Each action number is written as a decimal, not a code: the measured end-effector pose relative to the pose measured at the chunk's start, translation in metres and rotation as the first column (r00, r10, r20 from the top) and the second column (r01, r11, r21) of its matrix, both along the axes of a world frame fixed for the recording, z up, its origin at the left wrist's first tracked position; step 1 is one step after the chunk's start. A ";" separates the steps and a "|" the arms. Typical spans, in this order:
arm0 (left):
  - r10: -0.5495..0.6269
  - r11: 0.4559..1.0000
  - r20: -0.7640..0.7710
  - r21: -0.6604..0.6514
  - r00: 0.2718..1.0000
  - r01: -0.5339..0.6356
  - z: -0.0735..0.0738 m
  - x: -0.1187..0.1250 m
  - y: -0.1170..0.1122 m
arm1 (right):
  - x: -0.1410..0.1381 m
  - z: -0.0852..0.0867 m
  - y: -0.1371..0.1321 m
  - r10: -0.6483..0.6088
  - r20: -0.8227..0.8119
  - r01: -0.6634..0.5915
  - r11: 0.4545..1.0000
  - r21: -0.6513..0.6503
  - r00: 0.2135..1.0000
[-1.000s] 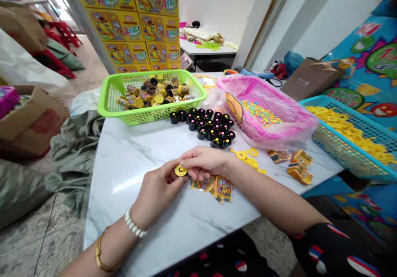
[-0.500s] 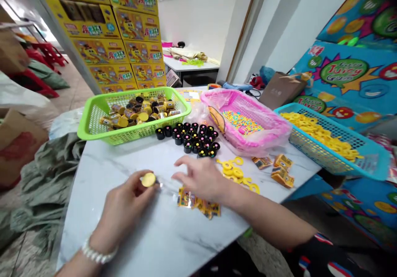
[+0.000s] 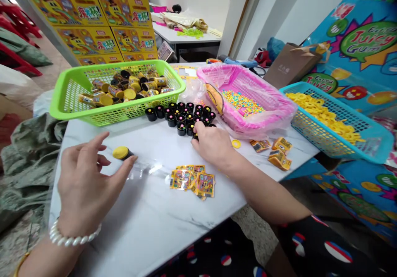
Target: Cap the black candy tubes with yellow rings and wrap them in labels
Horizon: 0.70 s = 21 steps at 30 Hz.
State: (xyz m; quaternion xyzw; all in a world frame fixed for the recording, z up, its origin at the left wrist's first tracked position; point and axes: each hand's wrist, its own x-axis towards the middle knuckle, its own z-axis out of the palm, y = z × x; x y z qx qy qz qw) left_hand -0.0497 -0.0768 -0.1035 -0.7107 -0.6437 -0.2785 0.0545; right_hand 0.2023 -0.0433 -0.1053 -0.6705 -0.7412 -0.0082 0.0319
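Note:
My left hand [image 3: 88, 182] is spread, thumb and fingers apart, over the left of the table. Beside its thumb is a small dark cup with a yellow lid [image 3: 120, 153]; the fingers are not closed round it. My right hand [image 3: 214, 144] reaches into the front of a cluster of small black cups [image 3: 181, 129] with coloured beads in them. Its thumb and finger pinch one black cup [image 3: 195, 136], mostly hidden by the hand. Between my hands lie several printed yellow sachets [image 3: 192, 180] and a strip of clear plastic [image 3: 145, 169].
A green basket [image 3: 118, 120] of lidded cups stands at back left. A pink basket [image 3: 276, 122] holds coloured beads; a blue basket [image 3: 338, 149] holds yellow rings. Folded printed pieces [image 3: 281, 153] and a yellow ring [image 3: 236, 144] lie right of my right hand.
My left hand has opened from the yellow-lidded cup and moved left. My right hand has gone forward from above the sachets to the black cups. The view has tilted down.

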 end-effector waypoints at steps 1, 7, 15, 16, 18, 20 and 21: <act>-0.035 0.998 0.025 0.046 0.999 0.034 0.003 0.006 -0.004 | 0.000 0.000 0.001 -0.003 0.002 0.003 1.000 -0.003 1.000; -0.449 0.838 0.213 -0.237 0.868 0.491 -0.008 0.058 0.012 | -0.002 0.000 0.002 0.007 0.007 -0.007 1.000 -0.029 1.000; -0.510 0.786 0.200 -0.288 0.837 0.548 -0.038 0.109 0.055 | 0.006 -0.004 0.005 0.110 -0.175 -0.115 0.993 -0.020 0.978; -0.522 0.774 0.210 -0.289 0.827 0.563 -0.039 0.111 0.056 | 0.007 -0.003 0.006 0.138 -0.219 -0.147 0.989 -0.027 0.966; -0.529 0.760 0.232 -0.297 0.816 0.578 -0.040 0.112 0.056 | 0.009 0.003 0.005 0.187 -0.311 -0.210 0.977 -0.043 0.932; -0.517 0.761 0.241 -0.311 0.822 0.570 -0.039 0.109 0.055 | 0.013 0.011 -0.001 0.196 -0.372 -0.214 0.977 -0.008 0.907; -0.506 0.765 0.235 -0.322 0.830 0.558 -0.037 0.105 0.053 | 0.017 0.016 -0.006 0.187 -0.386 -0.188 0.982 0.034 0.903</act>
